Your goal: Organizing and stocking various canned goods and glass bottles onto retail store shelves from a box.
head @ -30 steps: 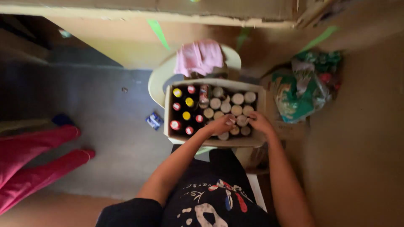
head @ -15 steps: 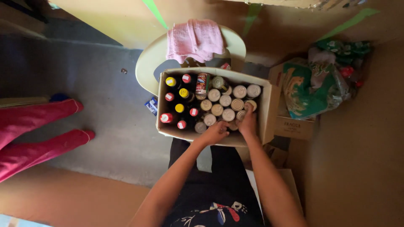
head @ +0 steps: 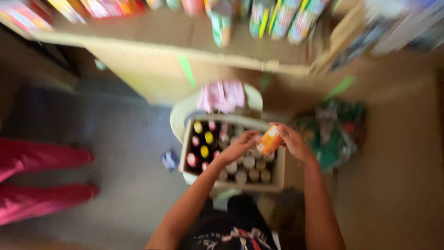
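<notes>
Motion blur smears the shelf bottles [head: 259, 18] beyond telling.
</notes>
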